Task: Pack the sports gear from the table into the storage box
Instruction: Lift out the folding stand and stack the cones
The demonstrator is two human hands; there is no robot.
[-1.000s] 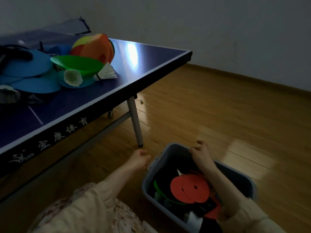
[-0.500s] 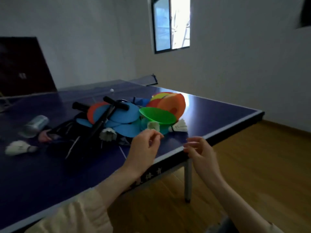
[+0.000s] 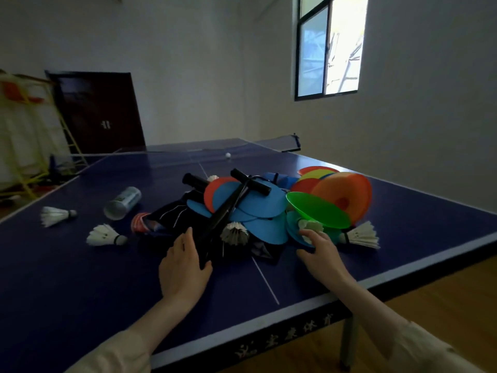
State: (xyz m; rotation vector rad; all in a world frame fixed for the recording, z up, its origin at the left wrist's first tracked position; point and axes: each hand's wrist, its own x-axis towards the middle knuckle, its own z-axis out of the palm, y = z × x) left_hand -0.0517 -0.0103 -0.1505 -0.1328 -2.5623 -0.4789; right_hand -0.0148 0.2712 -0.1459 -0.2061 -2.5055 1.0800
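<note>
A heap of sports gear lies on the blue table (image 3: 80,278): blue discs (image 3: 265,210), a red disc (image 3: 215,188), a green cone (image 3: 318,211), orange cones (image 3: 345,193) and a dark bag (image 3: 174,215). A black pump (image 3: 228,205) lies slanted across the heap. My left hand (image 3: 183,267) is closed around the pump's near end. My right hand (image 3: 320,254) is spread, its fingertips touching a shuttlecock (image 3: 312,226) under the green cone. Other shuttlecocks (image 3: 106,235) (image 3: 57,215) (image 3: 360,235) lie loose. The storage box is out of view.
A clear tube (image 3: 122,203) lies on its side left of the heap, and a white ball (image 3: 228,155) sits near the net (image 3: 269,144). A yellow rack (image 3: 29,146) stands at the far left. Wood floor (image 3: 443,292) lies beyond the table's right edge.
The view has risen from the box on the floor to the tabletop. Both hands left the box and reached into the heap; the left took hold of the pump.
</note>
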